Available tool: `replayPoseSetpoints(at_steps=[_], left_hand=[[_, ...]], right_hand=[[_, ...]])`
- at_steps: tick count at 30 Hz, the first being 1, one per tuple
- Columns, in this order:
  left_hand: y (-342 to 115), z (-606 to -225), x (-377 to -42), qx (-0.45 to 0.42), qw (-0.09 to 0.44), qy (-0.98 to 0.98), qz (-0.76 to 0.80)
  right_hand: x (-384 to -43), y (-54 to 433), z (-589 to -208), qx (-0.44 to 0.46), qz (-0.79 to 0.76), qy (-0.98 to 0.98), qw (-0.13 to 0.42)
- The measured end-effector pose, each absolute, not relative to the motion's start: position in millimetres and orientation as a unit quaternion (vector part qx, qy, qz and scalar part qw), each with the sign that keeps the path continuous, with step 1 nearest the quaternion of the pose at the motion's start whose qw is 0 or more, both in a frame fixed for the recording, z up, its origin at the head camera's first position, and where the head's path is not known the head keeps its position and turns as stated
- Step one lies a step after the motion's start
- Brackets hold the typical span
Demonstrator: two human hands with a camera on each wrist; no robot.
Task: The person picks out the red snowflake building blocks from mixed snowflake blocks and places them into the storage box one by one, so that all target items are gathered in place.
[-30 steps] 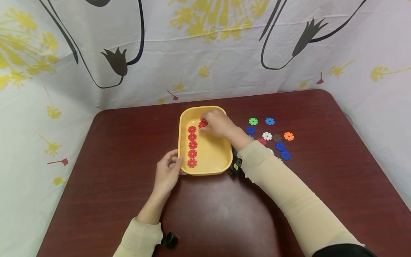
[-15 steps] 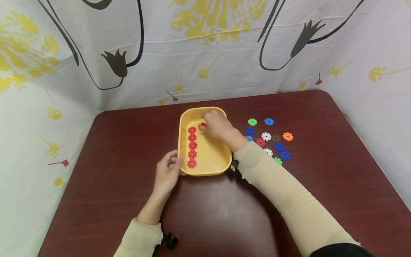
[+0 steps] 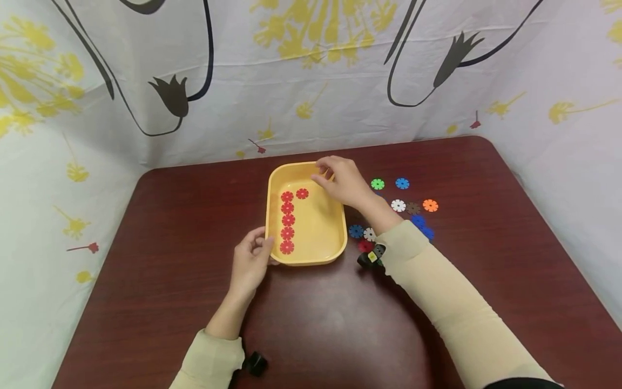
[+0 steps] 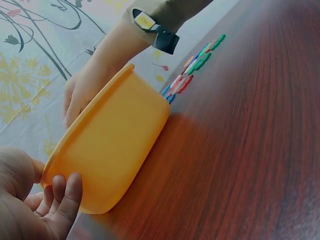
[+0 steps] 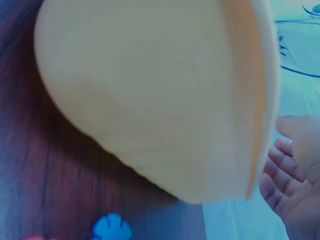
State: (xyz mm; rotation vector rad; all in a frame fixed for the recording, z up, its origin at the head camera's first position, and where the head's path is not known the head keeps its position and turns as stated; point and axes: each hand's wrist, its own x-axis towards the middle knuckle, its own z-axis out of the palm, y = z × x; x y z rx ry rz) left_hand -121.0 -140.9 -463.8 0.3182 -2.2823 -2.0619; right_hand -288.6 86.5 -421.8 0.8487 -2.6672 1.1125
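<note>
A yellow plastic tray (image 3: 316, 232) stands on the table. Inside, several red notched discs (image 3: 288, 220) run in a column along the left side. To the right of the column's top lies a single red disc (image 3: 302, 193). My left hand (image 3: 251, 265) grips the near left corner, thumb at the rim and fingers against the outer wall; the left wrist view shows this tray wall (image 4: 115, 145) from outside. Over the far right rim hovers my right hand (image 3: 346, 183), fingers loosely bent. In the right wrist view, nothing shows between the right hand's fingers (image 5: 282, 167).
Right of the tray lie loose notched discs, among them a green disc (image 3: 377, 184), an orange disc (image 3: 430, 205) and a white disc (image 3: 398, 205). My right forearm hides part of them. A patterned cloth (image 3: 291, 119) hangs behind the dark red table (image 3: 194, 216).
My right hand has let go of a red disc, now flat in the tray beside the column's top. It has moved up and right to the rim. My left hand keeps its grip.
</note>
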Motion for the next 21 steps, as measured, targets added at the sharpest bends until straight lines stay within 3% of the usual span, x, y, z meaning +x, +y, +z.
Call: replayPoseSetpoints(at_steps=[7, 21], left_hand=[[-140.9, -464.0, -121.3, 0.106, 0.023, -0.735, -0.669], [-140.6, -462.9, -120.7, 0.102, 0.029, -0.735, -0.669]], right_hand=[[-279.9, 110.3, -425.8, 0.277, 0.398, -0.868, 0.107], [-270.6, 155.3, -436.5, 0.251, 0.387, -0.886, 0.034]])
